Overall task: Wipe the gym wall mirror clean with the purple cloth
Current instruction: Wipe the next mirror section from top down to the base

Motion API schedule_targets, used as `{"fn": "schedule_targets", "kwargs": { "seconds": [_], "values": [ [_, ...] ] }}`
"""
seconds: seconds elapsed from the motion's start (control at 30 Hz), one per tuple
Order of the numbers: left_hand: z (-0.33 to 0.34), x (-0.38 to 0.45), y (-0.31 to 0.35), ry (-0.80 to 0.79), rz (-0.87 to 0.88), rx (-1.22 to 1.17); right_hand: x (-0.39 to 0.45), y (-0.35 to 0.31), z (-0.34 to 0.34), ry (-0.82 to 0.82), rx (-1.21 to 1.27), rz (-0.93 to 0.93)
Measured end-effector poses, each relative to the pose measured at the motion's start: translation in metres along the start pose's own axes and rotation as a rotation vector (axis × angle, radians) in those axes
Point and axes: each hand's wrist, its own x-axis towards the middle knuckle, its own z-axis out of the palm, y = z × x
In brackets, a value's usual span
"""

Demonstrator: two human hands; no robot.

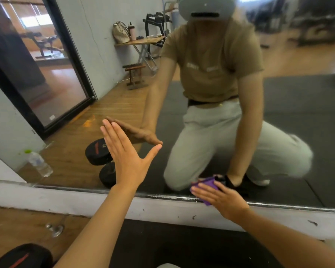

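The large frameless gym wall mirror [278,113] fills most of the view; its bottom edge runs along a scuffed white painted wall base [85,200] just above the floor. Reflected in the glass: the kneeling person, a black dumbbell, a clear plastic water bottle, a folding table with bags.

The left hand [128,157] lies flat against the glass, fingers straight and together, thumb spread; it holds nothing and looks like a brace.

The right hand [219,198] presses with straight fingers on the small folded purple cloth [206,187], which sits at the mirror's bottom edge, right of centre, overlapping the lower lip of the glass. No curl or pinch visible; the cloth is pinned by a flat palm rather than clenched.

Handling judgement: cloth is light, soft, limp; likely to bunch or slide out under a flat hand. Best taken by spreading fingers across its folded middle, with even pressure. Glass is rigid but breakable; moderate force only.

Lower edge appears in progress.
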Motion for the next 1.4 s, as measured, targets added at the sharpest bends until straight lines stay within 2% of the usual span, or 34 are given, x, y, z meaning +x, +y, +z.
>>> {"fn": "schedule_targets", "kwargs": {
  "seconds": [0.07,0.1,0.2,0.33,0.4,0.43,0.5,0.53,0.57,0.6,0.7,0.83,0.93,1.03,1.17,1.27,1.33,1.4],
  "values": [
    [-0.001,0.000,0.002,0.003,-0.002,-0.011,-0.008,-0.010,0.005,-0.081,0.041,-0.011],
    [-0.002,0.000,0.003,-0.004,-0.003,-0.016,-0.009,-0.010,0.005,-0.070,0.054,-0.012],
    [-0.002,-0.002,0.006,-0.010,0.017,-0.025,-0.011,0.009,0.002,0.045,0.052,-0.040],
    [0.002,-0.004,0.007,0.004,0.042,-0.019,-0.020,0.057,-0.023,0.227,0.176,0.139],
    [0.004,-0.004,0.009,0.011,0.039,-0.011,-0.013,0.085,-0.034,0.301,0.158,0.234],
    [0.004,-0.004,0.010,0.017,0.038,-0.001,-0.007,0.096,-0.038,0.310,0.162,0.180],
    [0.006,-0.004,0.013,0.028,0.022,0.009,0.001,0.094,-0.038,0.390,0.381,0.161],
    [0.006,-0.004,0.016,0.030,0.012,0.010,0.001,0.089,-0.039,0.320,0.416,0.274],
    [0.006,-0.004,0.018,0.032,0.004,0.012,-0.002,0.084,-0.037,0.261,0.349,0.386],
    [0.006,-0.004,0.019,0.035,-0.004,0.012,-0.009,0.069,-0.025,0.258,0.303,0.462],
    [0.008,-0.006,0.021,0.025,-0.029,-0.009,-0.042,0.021,-0.001,0.082,0.183,0.190],
    [0.011,-0.011,0.026,0.009,-0.017,-0.033,-0.061,0.019,0.006,-0.086,0.285,0.086],
    [0.018,-0.017,0.034,0.019,-0.007,-0.032,-0.062,0.033,0.002,-0.044,0.255,0.100],
    [0.025,-0.022,0.040,0.027,-0.037,-0.049,-0.052,0.064,-0.014,0.144,0.203,0.176],
    [0.028,-0.023,0.049,0.044,-0.063,-0.076,-0.020,0.108,-0.044,0.307,0.200,0.324],
    [0.029,-0.025,0.055,0.039,-0.081,-0.080,-0.009,0.101,-0.048,0.325,0.219,0.415],
    [0.031,-0.029,0.057,0.025,-0.070,-0.063,-0.016,0.079,-0.038,0.297,0.161,0.337],
    [0.033,-0.034,0.061,-0.003,-0.048,-0.044,-0.033,0.057,-0.017,0.177,0.042,0.109]
  ]
}}
